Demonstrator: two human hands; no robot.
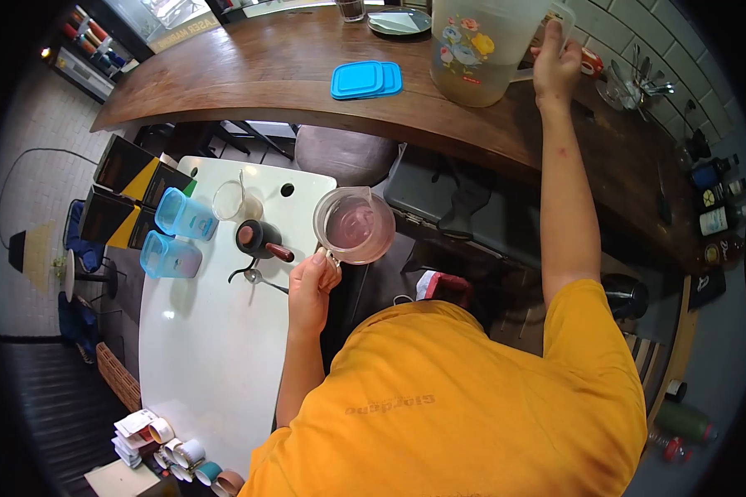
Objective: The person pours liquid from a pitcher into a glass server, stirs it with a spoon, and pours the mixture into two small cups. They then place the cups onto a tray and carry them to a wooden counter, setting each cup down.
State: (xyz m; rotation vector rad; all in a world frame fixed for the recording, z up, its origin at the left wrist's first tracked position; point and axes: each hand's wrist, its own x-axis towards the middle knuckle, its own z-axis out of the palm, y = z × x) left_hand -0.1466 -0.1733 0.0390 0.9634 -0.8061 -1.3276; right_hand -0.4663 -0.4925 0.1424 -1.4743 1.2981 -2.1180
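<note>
My left hand [311, 286] is closed round the handle of a clear measuring jug [377, 232], raised beside the white table's edge. A pinkish tint shows inside this jug. At the upper right, my right hand [558, 70] grips the handle of a large translucent pitcher [493, 62] printed with flowers. The pitcher stands on the wooden counter [265, 62] and seems to hold liquid low down. Left of it on the counter lie blue plastic lids [359, 79]. Near my left hand are a small dark pot [259, 239] with a reddish handle and a spoon [257, 277].
On the white table [215, 356] stand a glass cup [234, 200], two blue-tinted containers [170, 255] and black-yellow boxes [128, 170]. Several mugs [188, 452] sit at its near end. Utensils [645, 83] and bottles [717, 219] line the right wall. A plate [423, 23] rests on the counter.
</note>
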